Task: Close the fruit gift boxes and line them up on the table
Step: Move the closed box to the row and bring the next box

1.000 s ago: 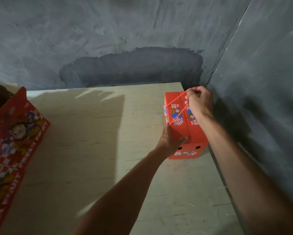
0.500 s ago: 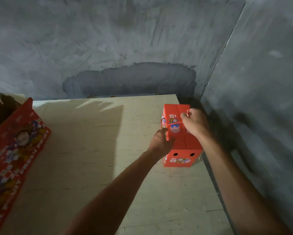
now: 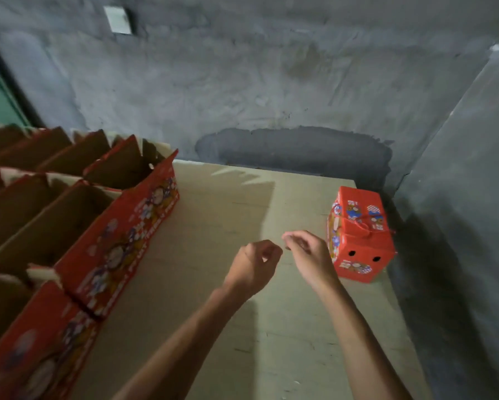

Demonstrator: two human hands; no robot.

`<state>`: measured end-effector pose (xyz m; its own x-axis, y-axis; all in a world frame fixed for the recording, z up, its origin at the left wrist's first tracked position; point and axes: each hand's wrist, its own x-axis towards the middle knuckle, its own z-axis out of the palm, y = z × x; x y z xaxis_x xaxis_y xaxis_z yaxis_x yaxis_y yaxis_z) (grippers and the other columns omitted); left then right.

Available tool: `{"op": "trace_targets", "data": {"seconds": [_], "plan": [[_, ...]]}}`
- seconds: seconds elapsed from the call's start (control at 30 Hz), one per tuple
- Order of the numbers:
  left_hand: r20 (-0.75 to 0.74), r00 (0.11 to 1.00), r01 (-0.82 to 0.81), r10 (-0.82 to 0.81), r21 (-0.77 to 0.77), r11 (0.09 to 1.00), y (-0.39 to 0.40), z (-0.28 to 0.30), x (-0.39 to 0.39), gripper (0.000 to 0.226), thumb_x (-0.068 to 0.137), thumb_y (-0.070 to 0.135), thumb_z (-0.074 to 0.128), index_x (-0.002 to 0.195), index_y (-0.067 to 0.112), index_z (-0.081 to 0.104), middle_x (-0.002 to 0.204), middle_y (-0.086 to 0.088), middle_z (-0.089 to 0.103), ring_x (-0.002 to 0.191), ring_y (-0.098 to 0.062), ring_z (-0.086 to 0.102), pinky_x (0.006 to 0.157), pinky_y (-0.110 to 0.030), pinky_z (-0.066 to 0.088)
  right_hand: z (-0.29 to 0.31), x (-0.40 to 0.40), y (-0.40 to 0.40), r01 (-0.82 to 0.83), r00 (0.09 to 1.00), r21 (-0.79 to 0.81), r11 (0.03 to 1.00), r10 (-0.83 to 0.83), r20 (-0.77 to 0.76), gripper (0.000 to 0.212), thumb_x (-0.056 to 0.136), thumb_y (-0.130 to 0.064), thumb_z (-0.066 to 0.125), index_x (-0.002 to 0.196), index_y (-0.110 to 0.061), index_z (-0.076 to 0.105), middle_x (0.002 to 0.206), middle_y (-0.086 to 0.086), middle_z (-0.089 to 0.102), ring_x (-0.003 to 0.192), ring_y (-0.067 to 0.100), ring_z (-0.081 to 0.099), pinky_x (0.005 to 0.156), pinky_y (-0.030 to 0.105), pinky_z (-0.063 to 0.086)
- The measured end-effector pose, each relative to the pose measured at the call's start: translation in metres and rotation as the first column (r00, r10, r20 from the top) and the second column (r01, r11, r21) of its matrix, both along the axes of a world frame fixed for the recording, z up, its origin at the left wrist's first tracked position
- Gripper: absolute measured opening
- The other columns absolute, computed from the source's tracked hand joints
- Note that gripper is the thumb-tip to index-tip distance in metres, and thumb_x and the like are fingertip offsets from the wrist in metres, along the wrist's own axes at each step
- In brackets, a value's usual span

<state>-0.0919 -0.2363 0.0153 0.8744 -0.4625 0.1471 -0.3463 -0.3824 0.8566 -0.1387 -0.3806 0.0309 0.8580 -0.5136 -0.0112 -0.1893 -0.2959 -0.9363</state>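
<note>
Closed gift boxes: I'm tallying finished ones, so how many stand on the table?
1. The closed gift box stands at the table's far right corner, by the wall. The open boxes at left aren't closed; more may lie out of view.

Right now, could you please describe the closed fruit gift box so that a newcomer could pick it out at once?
Start at the pale wooden table set in the corner of the grey concrete walls. At its far right edge, beside the wall, stands the small closed red cardboard gift box. Unlike the open red cardboard boxes massed on the left, its top is shut with a red cord handle, and it stands alone.
</note>
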Motion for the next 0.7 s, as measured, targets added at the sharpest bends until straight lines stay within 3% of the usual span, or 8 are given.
{"op": "trace_targets", "data": {"seconds": [0.2, 0.27, 0.37, 0.5, 0.57, 0.63, 0.7], "plan": [[0.033, 0.980, -0.198, 0.197, 0.031, 0.980, 0.148, -0.011, -0.029, 0.024, 0.098, 0.031, 0.059, 0.085, 0.013, 0.067, 0.066, -0.004, 0.061, 0.057, -0.020, 0.050, 0.062, -0.044, 0.049, -0.020, 0.013, 0.150, -0.243, 0.969, 0.088, 0.966, 0.246, -0.017, 0.011, 0.096, -0.021, 0.069, 0.093, -0.015, 0.077, 0.082, -0.006, 0.076, 0.080, 0.006, 0.070, 0.078, 0.026, 0.051], [0.046, 0.960, -0.277, 0.275, 0.047, 0.960, 0.197, -0.010, -0.038, 0.022, 0.098, 0.032, 0.057, 0.088, 0.016, 0.068, 0.068, -0.001, 0.063, 0.062, -0.025, 0.059, 0.060, -0.042, 0.051, -0.029, 0.019, 0.199, -0.331, 0.941, 0.110, 0.937, 0.336, -0.030, 0.011, 0.096, -0.019, 0.069, 0.091, -0.013, 0.077, 0.077, -0.007, 0.074, 0.071, 0.003, 0.065, 0.074, 0.027, 0.050], [0.155, 0.903, -0.420, 0.401, 0.110, 0.901, 0.266, -0.004, -0.054, 0.017, 0.099, 0.027, 0.061, 0.084, 0.019, 0.066, 0.072, 0.004, 0.065, 0.066, -0.018, 0.059, 0.060, -0.034, 0.044, -0.040, 0.025, 0.268, -0.445, 0.888, 0.161, 0.881, 0.457, -0.050, 0.013, 0.096, -0.020, 0.069, 0.085, -0.016, 0.076, 0.077, -0.001, 0.076, 0.073, 0.010, 0.066, 0.075, 0.034, 0.051], [0.437, 0.721, -0.671, 0.538, 0.248, 0.698, 0.339, 0.001, -0.075, 0.011, 0.095, 0.027, 0.068, 0.098, 0.021, 0.076, 0.106, 0.002, 0.072, 0.099, -0.019, 0.062, 0.093, -0.037, 0.049, -0.048, 0.026, 0.348, -0.557, 0.811, 0.242, 0.795, 0.583, -0.048, 0.016, 0.099, -0.023, 0.066, 0.087, -0.015, 0.073, 0.080, 0.004, 0.077, 0.078, 0.017, 0.068, 0.068, 0.029, 0.051], [0.515, 0.622, -0.779, 0.590, 0.325, 0.537, 0.364, -0.002, -0.081, 0.022, 0.093, 0.030, 0.071, 0.111, 0.018, 0.073, 0.119, -0.003, 0.070, 0.110, -0.026, 0.062, 0.102, -0.044, 0.049, -0.051, 0.025, 0.377, -0.580, 0.783, 0.277, 0.766, 0.618, -0.071, 0.015, 0.101, -0.025, 0.063, 0.095, -0.014, 0.072, 0.089, 0.007, 0.078, 0.087, 0.023, 0.072, 0.076, 0.037, 0.057], [0.445, 0.596, -0.797, 0.668, 0.431, 0.424, 0.379, -0.004, -0.081, 0.035, 0.095, 0.036, 0.067, 0.125, 0.017, 0.066, 0.126, -0.005, 0.067, 0.115, -0.028, 0.063, 0.100, -0.042, 0.050, -0.054, 0.025, 0.397, -0.591, 0.759, 0.307, 0.746, 0.643, -0.103, 0.015, 0.100, -0.027, 0.061, 0.107, -0.017, 0.070, 0.100, 0.008, 0.077, 0.098, 0.028, 0.073, 0.089, 0.047, 0.059], [0.298, 0.613, -0.744, 0.732, 0.531, 0.406, 0.388, -0.007, -0.076, 0.031, 0.098, 0.042, 0.055, 0.122, 0.023, 0.061, 0.118, -0.001, 0.070, 0.104, -0.026, 0.068, 0.086, -0.038, 0.053, -0.056, 0.027, 0.407, -0.601, 0.747, 0.289, 0.746, 0.652, -0.128, 0.019, 0.099, -0.028, 0.062, 0.116, -0.021, 0.067, 0.109, 0.004, 0.074, 0.102, 0.024, 0.071, 0.094, 0.050, 0.058]]}}
